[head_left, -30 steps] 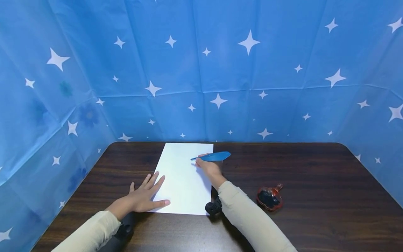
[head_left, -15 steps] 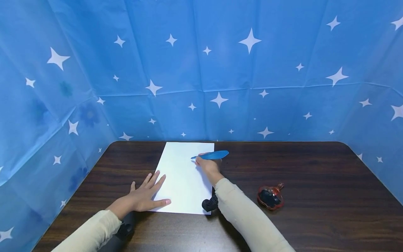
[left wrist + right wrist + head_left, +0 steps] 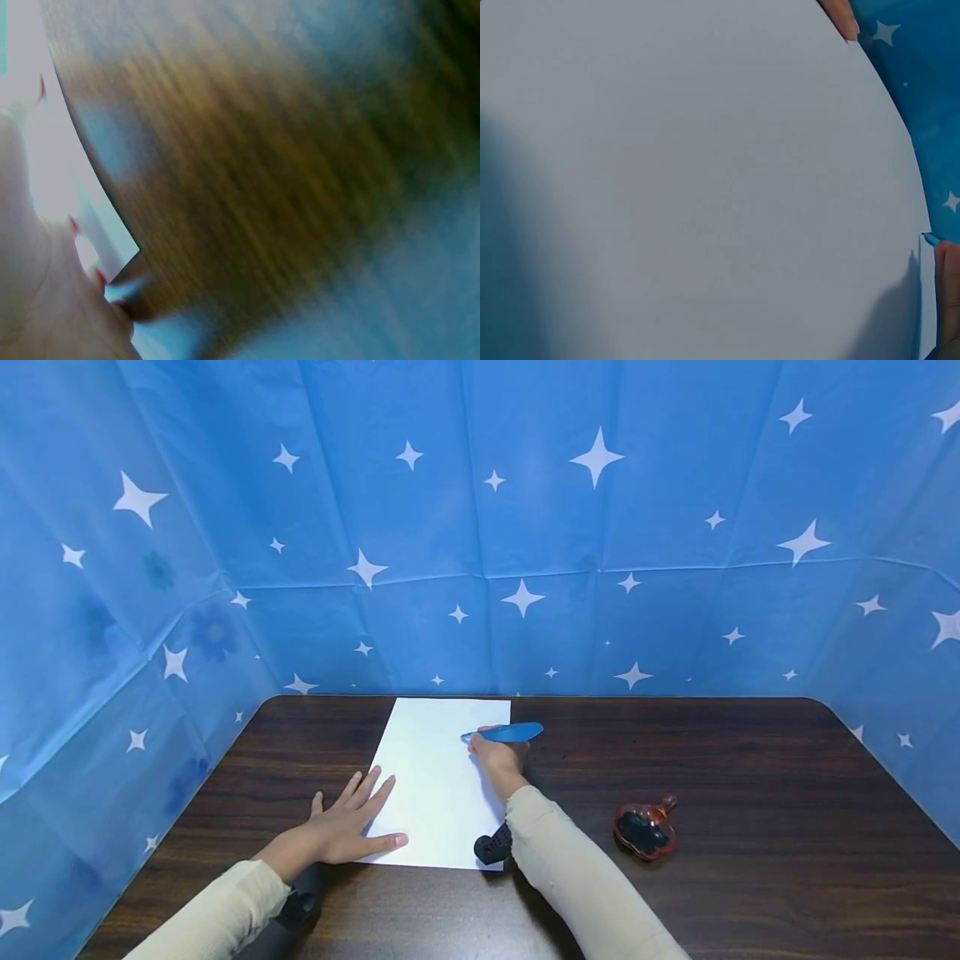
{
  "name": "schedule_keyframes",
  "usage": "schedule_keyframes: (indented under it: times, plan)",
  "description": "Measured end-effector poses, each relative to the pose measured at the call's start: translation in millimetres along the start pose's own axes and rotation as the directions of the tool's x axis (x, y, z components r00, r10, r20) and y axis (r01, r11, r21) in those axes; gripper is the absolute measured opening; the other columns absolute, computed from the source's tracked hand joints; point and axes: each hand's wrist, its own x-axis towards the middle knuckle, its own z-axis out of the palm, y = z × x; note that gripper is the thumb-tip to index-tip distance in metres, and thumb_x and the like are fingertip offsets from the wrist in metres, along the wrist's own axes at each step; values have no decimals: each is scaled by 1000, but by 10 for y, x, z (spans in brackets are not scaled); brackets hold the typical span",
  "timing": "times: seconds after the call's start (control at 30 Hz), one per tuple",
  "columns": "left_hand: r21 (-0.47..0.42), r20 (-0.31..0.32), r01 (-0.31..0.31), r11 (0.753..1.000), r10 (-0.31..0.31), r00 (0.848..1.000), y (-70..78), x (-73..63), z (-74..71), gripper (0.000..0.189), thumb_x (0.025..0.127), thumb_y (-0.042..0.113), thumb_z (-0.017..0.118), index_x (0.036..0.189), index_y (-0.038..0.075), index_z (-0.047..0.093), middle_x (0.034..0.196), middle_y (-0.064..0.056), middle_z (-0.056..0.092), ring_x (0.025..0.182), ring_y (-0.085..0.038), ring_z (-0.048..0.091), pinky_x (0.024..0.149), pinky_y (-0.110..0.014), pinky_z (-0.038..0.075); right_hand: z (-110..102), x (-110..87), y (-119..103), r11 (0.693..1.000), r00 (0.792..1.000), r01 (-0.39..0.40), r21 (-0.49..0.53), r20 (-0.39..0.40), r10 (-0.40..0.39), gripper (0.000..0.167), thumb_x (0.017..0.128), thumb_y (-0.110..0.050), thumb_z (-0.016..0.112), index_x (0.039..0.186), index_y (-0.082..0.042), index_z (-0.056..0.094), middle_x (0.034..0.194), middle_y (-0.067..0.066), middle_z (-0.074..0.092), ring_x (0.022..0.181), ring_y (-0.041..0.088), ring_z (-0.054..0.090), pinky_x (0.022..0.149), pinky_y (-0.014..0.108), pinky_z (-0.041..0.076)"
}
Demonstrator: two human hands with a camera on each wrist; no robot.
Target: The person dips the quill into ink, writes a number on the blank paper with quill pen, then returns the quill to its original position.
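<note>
A white sheet of paper (image 3: 438, 802) lies on the dark wooden table. Spread across its left edge, my left hand (image 3: 341, 827) rests with straight fingers, the thumb on the sheet; part of this hand (image 3: 45, 300) also fills the left of the left wrist view. My right hand (image 3: 498, 760) pinches a blue quill pen (image 3: 517, 732) over the sheet's upper right part. The pen's narrow tip points left, and its broad feather end points right. In the right wrist view, the fingers (image 3: 949, 289) and the pen's tip (image 3: 931, 238) show at the right edge. No mark on the paper can be made out.
A small red-brown dish (image 3: 645, 831) with dark contents and a short handle stands to the right of my right forearm. Behind the wooden table (image 3: 750, 777) hangs a blue cloth (image 3: 555, 527) with white stars. A black wrist camera (image 3: 493, 845) sits over the sheet's lower right corner.
The quill pen's tip first stays nearly in place, then shifts slightly right. My right forearm and wrist camera have moved a little left. The left hand stays still on the sheet.
</note>
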Motion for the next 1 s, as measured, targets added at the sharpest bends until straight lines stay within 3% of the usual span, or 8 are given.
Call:
schedule_keyframes:
  times: [0.2,0.47,0.73,1.0]
  plan:
    - [3,2,2,1000,-2,1000,-4,10,-4,97,84,72,48,155,16,12,161,-16,-1,145,-42,-1,98,-79,-5,5,-14,11,1000,1000,-5,23,-5,5,11,83,-12,70,91,-5,69,68,4,69,62,13,63,74,32,53]
    - [-3,11,4,1000,-4,1000,7,-3,-23,97,85,72,48,155,16,12,161,-16,-1,145,-42,-2,98,-79,-5,9,-14,17,997,997,-70,20,12,70,16,84,-16,70,97,-7,68,75,5,71,69,14,66,85,38,52]
    - [-5,22,5,1000,-5,1000,-3,9,-13,97,85,72,47,155,17,11,161,-15,-3,145,-42,-2,98,-79,-6,12,-25,17,998,998,-59,9,7,59,14,85,-16,69,95,-7,68,72,4,70,66,13,64,82,35,52]
    - [-2,15,5,1000,-5,1000,0,3,-8,97,85,72,48,155,16,12,161,-16,-2,145,-42,-2,98,-79,-5,5,-57,8,999,998,-47,-6,31,47,15,85,-17,69,97,-8,69,77,5,72,73,15,67,86,38,52]
